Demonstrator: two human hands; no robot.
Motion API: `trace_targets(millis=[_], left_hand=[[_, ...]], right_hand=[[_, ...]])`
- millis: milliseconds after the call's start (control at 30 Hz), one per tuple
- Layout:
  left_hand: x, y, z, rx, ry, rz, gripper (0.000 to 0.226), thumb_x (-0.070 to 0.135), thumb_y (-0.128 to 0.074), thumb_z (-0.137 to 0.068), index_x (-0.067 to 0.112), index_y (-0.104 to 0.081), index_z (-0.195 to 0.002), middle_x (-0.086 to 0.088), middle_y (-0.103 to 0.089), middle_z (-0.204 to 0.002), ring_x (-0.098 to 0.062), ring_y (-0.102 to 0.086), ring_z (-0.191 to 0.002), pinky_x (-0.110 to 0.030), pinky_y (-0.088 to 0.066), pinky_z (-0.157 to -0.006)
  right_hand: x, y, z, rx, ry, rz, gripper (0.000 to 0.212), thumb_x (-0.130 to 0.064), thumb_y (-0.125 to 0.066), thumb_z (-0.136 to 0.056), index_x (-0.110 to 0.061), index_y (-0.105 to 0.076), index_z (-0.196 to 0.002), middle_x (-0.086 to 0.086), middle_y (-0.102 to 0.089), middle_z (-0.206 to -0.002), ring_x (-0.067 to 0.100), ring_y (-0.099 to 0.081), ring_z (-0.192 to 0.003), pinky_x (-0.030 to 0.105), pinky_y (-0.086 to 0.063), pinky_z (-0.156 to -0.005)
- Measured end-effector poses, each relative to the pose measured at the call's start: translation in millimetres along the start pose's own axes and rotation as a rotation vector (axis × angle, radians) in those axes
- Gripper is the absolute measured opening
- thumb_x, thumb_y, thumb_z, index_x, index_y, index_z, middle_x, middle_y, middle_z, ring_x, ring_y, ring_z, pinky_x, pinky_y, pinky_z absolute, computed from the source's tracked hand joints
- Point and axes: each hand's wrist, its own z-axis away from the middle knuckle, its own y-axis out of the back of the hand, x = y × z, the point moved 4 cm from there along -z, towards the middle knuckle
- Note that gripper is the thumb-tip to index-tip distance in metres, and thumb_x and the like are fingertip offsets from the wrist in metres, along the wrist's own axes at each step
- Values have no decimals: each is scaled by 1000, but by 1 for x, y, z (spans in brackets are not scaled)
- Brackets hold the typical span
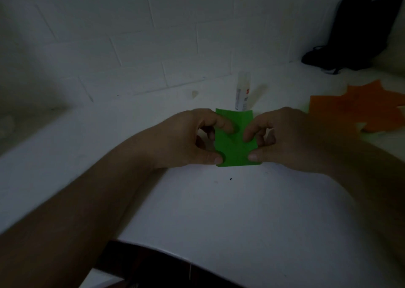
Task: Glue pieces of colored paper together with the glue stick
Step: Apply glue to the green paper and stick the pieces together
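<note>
Both our left hand point(186, 138) and right hand point(282, 138) pinch the small green paper rectangle point(233, 149); white upright glue stick point(242, 92) untouched, gluing seemingly pending.

Orange paper point(359, 110) cut off right, perhaps star-shaped

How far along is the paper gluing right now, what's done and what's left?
Done: nothing visibly glued yet. The glue stick stands capped on the table, behind the hands. In hand: the left hand and right hand both pinch the green paper, which looks folded. Left: the orange paper lies apart on the right, so applying glue and joining the pieces seem still ahead.
</note>
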Motion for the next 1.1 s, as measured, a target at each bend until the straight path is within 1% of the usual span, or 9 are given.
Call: trace_targets(millis=[300,433,567,667,867,900,967,1033,1100], left_hand=[[0,0,1,0,3,-13,56,20,-91,-77,39,-64,-123,12,-59,-109,-3,-63,-94,-15,-51,-76],[1,1,1,-2,2,-1,56,18,-90,-77,38,-64,-123,9,-60,-108,-4,-64,-91,-14,-52,-75],[0,0,1,-4,20,21,58,17,-91,-75,33,-65,-124,7,-61,-108,-1,-65,-84,-14,-52,-73],[-3,0,1,-5,28,39,61,19,-92,-74,34,-64,-126,1,-64,-109,-10,-68,-85,-19,-54,-73],[-3,-2,1,-11,34,83,60,14,-90,-77,28,-64,-129,4,-61,-119,-9,-67,-82,-23,-56,-72],[-4,-2,1,-18,33,89,59,14,-90,-78,28,-64,-129,5,-61,-120,-5,-66,-84,-22,-55,-73],[-4,-1,1,-30,18,69,59,15,-89,-79,27,-63,-131,9,-61,-124,-2,-65,-100,-22,-56,-78],[-5,-2,0,-37,6,56,60,15,-89,-79,27,-62,-133,11,-60,-127,-6,-61,-115,-26,-58,-85],[-7,-2,0,-39,5,68,61,13,-88,-79,26,-63,-133,11,-60,-129,-9,-60,-121,-32,-59,-88]], right_hand=[[0,1,0,-4,5,-13,41,-26,-94,-69,-48,-64,-86,-11,-68,-80,-7,-61,-62,9,-42,-57],[3,-3,-2,64,-39,-91,31,-41,-91,-67,-40,-65,-85,-8,-67,-84,-3,-59,-61,23,-43,-59],[-3,-11,-2,87,-43,-24,44,-58,-87,-59,-34,-61,-84,-9,-63,-80,1,-58,-68,16,-39,-50],[-6,-13,1,78,-43,11,44,-56,-89,-60,-33,-60,-84,-11,-59,-82,4,-55,-68,24,-40,-55],[-11,-14,1,76,-27,33,39,-47,-93,-62,-36,-59,-80,-15,-55,-81,-2,-51,-71,28,-32,-56],[-12,-14,1,75,-26,35,40,-46,-93,-62,-37,-59,-79,-16,-54,-82,-2,-51,-71,28,-32,-57],[-13,-14,1,66,-17,46,40,-46,-93,-63,-39,-56,-78,-19,-52,-84,-4,-49,-74,26,-32,-59],[-14,-14,0,43,-9,71,40,-46,-93,-64,-41,-55,-78,-21,-50,-87,-6,-49,-78,23,-33,-61],[-14,-14,-2,23,-7,101,40,-48,-92,-65,-43,-55,-78,-22,-49,-88,-6,-48,-80,22,-32,-62]])
